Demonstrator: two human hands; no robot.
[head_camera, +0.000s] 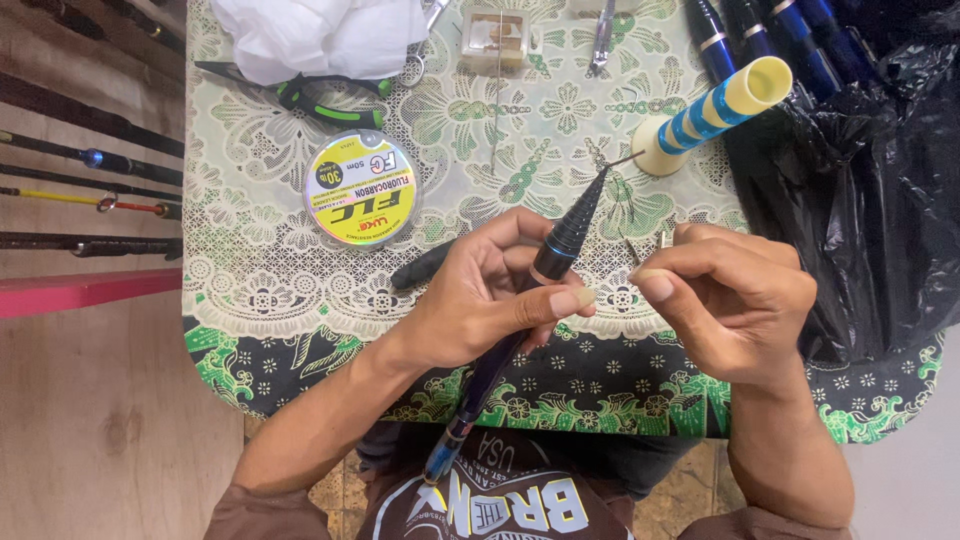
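Rod butt, black ribbed cone with blue ring, held slantwise over table's near edge; left hand wrapped around it, thumb pressed along shaft. Thin rod tip pokes from cone toward cream-blue striped tube. Right hand just beside, fingers pinched on small metal piece. Line spool well left. Black plastic bag crowds right edge; patterned tablecloth bare between.

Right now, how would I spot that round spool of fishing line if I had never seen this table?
Start at the table's green and white patterned cloth and look to its left half, beyond the left hand. The spool of line lies flat there, just below the green-handled pliers and the crumpled white cloth. It is the only round disc about, clear-rimmed with a bright yellow label.
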